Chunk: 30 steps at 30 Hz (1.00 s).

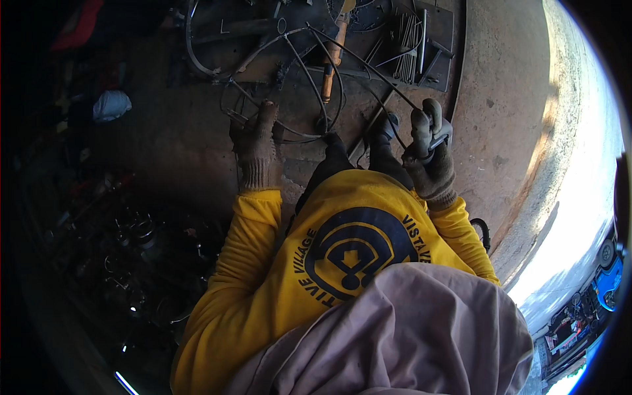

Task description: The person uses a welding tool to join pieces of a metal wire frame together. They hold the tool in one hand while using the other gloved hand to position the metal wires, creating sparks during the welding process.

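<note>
My left hand (258, 146), in a brown knitted glove, is closed around the near left side of a thin-tubed metal frame (261, 51). Bent rods and curved loops of that frame spread between my hands. On the right, my right hand (431, 158), in a grey and brown glove, is closed at the near end of a long dark rod (375, 71) that slants up to the frame. A short grey piece (439, 140) pokes out between its fingers; its kind is unclear. Beyond the frame's tubes lies an orange angle grinder (334, 56).
A dark metal plate (442, 66) bearing several thin rods lies at the far right. A wheel rim (191, 46) is at the far left, near a pale bundle (112, 106). Dark metal parts (141, 230) crowd the lower left. My shoe (385, 125) is close to the frame.
</note>
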Motion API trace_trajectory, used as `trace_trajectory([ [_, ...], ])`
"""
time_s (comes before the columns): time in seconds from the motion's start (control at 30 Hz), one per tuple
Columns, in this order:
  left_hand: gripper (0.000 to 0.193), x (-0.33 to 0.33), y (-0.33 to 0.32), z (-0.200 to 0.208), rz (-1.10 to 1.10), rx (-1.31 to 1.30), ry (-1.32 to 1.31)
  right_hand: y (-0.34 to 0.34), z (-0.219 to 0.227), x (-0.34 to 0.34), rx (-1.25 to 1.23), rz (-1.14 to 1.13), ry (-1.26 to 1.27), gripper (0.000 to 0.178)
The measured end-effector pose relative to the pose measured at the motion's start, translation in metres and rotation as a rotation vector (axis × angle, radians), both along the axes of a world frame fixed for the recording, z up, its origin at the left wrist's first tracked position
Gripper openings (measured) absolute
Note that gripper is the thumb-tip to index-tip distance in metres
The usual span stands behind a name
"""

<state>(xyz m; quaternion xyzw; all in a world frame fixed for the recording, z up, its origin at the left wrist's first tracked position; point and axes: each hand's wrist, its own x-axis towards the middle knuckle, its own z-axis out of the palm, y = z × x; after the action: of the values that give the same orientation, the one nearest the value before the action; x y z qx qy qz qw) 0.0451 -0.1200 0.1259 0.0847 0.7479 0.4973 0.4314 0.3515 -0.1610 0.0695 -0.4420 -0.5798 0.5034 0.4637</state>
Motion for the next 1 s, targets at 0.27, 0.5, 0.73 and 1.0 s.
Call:
trace_trajectory([
  [0.27, 0.102, 0.003, 0.002, 0.004, 0.016, 0.037, -0.016, -0.008, -0.006, 0.005, -0.195, 0.023, 0.140, 0.061],
  [0.5, 0.083, 0.006, 0.003, 0.007, -0.019, -0.037, 0.071, 0.005, 0.004, 0.000, -0.040, -0.030, 0.081, 0.061],
  [0.73, 0.043, 0.004, 0.000, -0.011, -0.020, 0.025, 0.106, 0.011, 0.004, -0.006, -0.030, 0.054, 0.107, 0.062],
  [1.0, 0.054, -0.003, 0.006, 0.003, -0.282, -0.083, 0.302, 0.002, 0.006, -0.003, -0.119, 0.035, 0.164, 0.065],
])
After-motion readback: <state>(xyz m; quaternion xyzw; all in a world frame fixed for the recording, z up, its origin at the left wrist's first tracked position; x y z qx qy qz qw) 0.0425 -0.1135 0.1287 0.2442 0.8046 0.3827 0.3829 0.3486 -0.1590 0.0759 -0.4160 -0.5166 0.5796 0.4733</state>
